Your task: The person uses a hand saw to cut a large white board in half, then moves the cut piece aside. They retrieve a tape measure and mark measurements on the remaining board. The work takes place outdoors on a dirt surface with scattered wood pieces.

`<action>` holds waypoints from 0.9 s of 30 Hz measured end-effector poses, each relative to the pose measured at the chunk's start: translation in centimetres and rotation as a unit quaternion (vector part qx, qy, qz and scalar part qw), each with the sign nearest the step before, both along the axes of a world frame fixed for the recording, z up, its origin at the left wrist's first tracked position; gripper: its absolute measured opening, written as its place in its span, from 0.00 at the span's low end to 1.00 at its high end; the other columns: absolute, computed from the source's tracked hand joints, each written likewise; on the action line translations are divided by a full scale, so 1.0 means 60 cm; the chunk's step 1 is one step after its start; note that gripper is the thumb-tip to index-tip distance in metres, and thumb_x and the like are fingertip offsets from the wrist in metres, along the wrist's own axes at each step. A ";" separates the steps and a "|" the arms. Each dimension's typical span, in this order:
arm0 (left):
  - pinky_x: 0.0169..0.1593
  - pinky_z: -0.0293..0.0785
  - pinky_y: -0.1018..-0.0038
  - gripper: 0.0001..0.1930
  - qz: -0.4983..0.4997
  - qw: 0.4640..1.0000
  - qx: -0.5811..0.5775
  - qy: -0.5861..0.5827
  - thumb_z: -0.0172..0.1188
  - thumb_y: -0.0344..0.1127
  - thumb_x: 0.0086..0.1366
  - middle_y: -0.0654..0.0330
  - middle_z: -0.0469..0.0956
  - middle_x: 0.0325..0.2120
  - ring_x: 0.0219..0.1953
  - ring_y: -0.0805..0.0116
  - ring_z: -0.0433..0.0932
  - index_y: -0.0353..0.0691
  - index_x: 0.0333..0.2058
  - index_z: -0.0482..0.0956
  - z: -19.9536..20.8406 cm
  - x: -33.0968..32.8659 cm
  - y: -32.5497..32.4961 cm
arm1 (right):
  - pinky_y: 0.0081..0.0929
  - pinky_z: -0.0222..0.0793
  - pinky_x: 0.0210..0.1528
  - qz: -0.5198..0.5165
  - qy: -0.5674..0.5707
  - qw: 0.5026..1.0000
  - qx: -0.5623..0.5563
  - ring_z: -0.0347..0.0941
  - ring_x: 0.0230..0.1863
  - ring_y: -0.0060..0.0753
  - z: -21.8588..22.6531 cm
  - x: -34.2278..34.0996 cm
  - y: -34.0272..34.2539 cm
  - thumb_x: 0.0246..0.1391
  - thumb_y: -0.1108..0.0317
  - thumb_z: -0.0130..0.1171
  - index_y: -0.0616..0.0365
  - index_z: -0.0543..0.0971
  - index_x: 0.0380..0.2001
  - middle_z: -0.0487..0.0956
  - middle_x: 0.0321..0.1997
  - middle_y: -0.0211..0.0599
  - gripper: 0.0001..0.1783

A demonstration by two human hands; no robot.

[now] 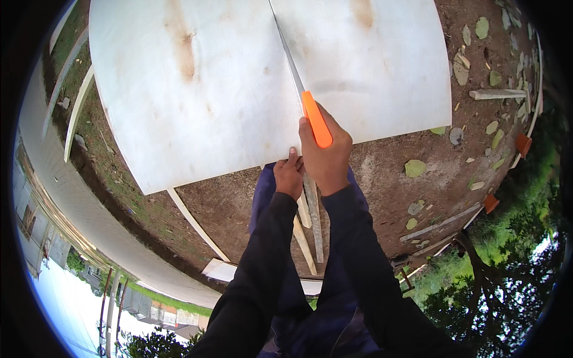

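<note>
A large white board [149, 101] with brown stains spreads out in front of me, raised above the ground. My right hand [332, 158] is closed round the orange handle of a handsaw [317, 124]. Its thin grey blade points away from me along the middle of the board, and its tip lies near the far edge of the view. Just left of the handle, my left hand [289, 179] grips the board's near edge, thumb on top. Its other fingers are partly hidden. The saw's teeth are too fine to make out here.
Wooden strips [314, 221] run under the board between my legs, and another strip [200, 225] slants out at the left. Leaves [415, 168] and a short timber piece [496, 94] lie on brown soil. Orange-brown pots [490, 203] stand by greenery at the right.
</note>
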State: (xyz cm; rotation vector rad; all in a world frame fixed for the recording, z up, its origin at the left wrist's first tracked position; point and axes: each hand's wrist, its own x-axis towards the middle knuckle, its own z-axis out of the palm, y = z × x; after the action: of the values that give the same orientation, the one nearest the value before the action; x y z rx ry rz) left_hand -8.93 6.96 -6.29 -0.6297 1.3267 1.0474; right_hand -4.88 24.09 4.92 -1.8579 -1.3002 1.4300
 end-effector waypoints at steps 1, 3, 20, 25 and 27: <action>0.54 0.81 0.65 0.17 0.016 0.999 -0.025 0.012 0.58 0.39 0.72 0.51 0.78 0.41 0.43 0.61 0.80 0.27 0.45 0.71 0.007 0.002 0.007 | 0.28 0.78 0.38 -0.014 0.007 0.998 0.060 0.82 0.32 0.32 0.024 0.026 -0.061 0.57 0.74 0.61 0.69 0.78 0.50 0.84 0.33 0.46 0.18; 0.54 0.81 0.65 0.17 0.045 0.995 -0.080 0.033 0.58 0.39 0.72 0.51 0.78 0.42 0.44 0.61 0.81 0.27 0.45 0.71 0.027 0.001 0.021 | 0.31 0.79 0.47 0.043 -0.010 0.997 0.060 0.85 0.43 0.37 0.102 0.081 -0.120 0.56 0.76 0.62 0.71 0.76 0.55 0.85 0.41 0.52 0.23; 0.54 0.82 0.68 0.18 -0.051 0.990 0.045 0.122 0.59 0.40 0.72 0.51 0.78 0.41 0.44 0.61 0.81 0.26 0.44 0.71 -0.032 0.014 -0.040 | 0.26 0.78 0.40 0.033 -0.024 0.996 0.073 0.83 0.33 0.31 0.047 0.036 -0.080 0.57 0.75 0.60 0.68 0.79 0.51 0.85 0.34 0.43 0.18; 0.53 0.82 0.67 0.17 0.006 1.000 -0.027 0.009 0.59 0.39 0.72 0.50 0.78 0.42 0.43 0.61 0.81 0.26 0.44 0.70 0.003 0.007 0.016 | 0.28 0.71 0.28 0.031 -0.031 0.996 -0.071 0.73 0.22 0.31 -0.033 -0.012 0.060 0.58 0.73 0.59 0.66 0.80 0.44 0.79 0.23 0.39 0.12; 0.53 0.82 0.67 0.18 -0.037 0.999 -0.011 0.016 0.59 0.39 0.72 0.49 0.78 0.43 0.43 0.60 0.81 0.26 0.45 0.70 -0.010 -0.007 -0.014 | 0.27 0.78 0.38 -0.002 -0.015 0.998 0.062 0.83 0.33 0.36 0.015 0.017 -0.060 0.57 0.74 0.60 0.67 0.79 0.49 0.84 0.34 0.47 0.17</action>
State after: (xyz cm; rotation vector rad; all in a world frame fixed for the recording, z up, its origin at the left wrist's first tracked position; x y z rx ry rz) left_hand -9.33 6.11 -6.91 -0.5784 1.3794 0.9884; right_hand -3.87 20.46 5.82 -1.8069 -1.3670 1.2938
